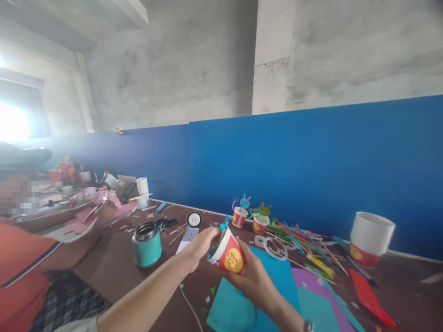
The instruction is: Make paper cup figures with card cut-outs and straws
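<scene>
My right hand [254,272] is wrapped round a red paper cup [232,259] with a gold print and white rim. The cup is tipped, its mouth facing left. At that mouth is my left hand [202,246], its fingers bent together by the rim. Blue and dark pieces show in the opening; what the left fingertips pinch is hidden. Behind the cup stand two similar cups, one with a blue paper animal figure [245,203] and one with a green paper animal figure [264,210]. Blue paper sheets [235,304] lie under my right forearm.
A teal vacuum flask [148,246] stands open at left, its lid [194,220] farther back. Coloured strips [304,240], a tape roll [276,249], a red tool [370,295] and stacked cups [372,235] lie at right. Another person [31,258] handles pink paper at left.
</scene>
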The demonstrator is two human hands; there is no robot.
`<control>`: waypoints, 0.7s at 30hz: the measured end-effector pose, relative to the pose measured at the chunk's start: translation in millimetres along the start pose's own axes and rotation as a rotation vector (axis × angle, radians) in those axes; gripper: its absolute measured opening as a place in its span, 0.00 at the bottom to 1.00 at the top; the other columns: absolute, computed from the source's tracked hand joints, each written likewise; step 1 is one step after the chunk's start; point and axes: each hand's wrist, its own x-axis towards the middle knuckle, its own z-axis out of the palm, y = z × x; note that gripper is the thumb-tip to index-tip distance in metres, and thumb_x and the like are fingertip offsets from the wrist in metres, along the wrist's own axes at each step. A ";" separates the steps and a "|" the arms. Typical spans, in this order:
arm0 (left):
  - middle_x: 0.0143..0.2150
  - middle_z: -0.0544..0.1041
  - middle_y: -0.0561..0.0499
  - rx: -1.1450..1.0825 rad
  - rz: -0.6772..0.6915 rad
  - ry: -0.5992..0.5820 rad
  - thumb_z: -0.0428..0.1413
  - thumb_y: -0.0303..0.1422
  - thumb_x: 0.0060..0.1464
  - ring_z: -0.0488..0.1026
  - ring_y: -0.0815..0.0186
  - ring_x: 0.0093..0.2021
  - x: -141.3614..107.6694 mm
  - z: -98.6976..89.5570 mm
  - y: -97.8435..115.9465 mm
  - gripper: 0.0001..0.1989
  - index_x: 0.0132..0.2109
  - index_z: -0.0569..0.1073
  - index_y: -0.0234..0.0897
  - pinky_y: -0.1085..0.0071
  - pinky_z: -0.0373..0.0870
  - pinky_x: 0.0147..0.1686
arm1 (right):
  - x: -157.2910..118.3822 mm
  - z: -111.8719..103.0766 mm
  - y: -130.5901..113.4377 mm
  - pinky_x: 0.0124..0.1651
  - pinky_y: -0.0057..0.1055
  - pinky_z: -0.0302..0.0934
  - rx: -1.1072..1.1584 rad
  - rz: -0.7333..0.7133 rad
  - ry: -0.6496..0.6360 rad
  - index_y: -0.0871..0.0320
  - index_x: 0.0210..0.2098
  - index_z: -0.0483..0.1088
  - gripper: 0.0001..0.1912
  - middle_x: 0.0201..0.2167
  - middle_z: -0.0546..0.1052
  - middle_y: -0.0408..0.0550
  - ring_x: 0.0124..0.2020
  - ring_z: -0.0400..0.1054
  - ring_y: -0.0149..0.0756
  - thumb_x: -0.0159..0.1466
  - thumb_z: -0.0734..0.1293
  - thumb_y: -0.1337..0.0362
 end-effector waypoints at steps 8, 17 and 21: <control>0.33 0.70 0.52 0.241 0.333 0.267 0.49 0.45 0.56 0.67 0.65 0.36 -34.0 -16.0 1.4 0.14 0.35 0.69 0.38 0.72 0.62 0.37 | -22.0 19.9 -15.4 0.41 0.34 0.68 0.057 0.032 -0.047 0.58 0.53 0.60 0.31 0.45 0.75 0.51 0.42 0.72 0.43 0.51 0.70 0.63; 0.37 0.72 0.50 0.339 0.403 0.320 0.63 0.35 0.43 0.68 0.66 0.33 -103.2 -30.8 -40.1 0.13 0.37 0.73 0.39 0.73 0.64 0.33 | -34.5 60.2 14.8 0.39 0.36 0.69 -0.168 0.010 0.066 0.60 0.55 0.59 0.37 0.44 0.76 0.56 0.41 0.73 0.48 0.51 0.70 0.52; 0.43 0.74 0.45 0.304 0.406 0.469 0.62 0.33 0.45 0.72 0.61 0.42 -128.5 -49.5 -62.6 0.04 0.28 0.77 0.38 0.71 0.67 0.39 | -35.9 79.4 48.2 0.39 0.38 0.70 -0.218 -0.169 -0.018 0.58 0.62 0.50 0.43 0.54 0.69 0.62 0.47 0.70 0.51 0.53 0.68 0.50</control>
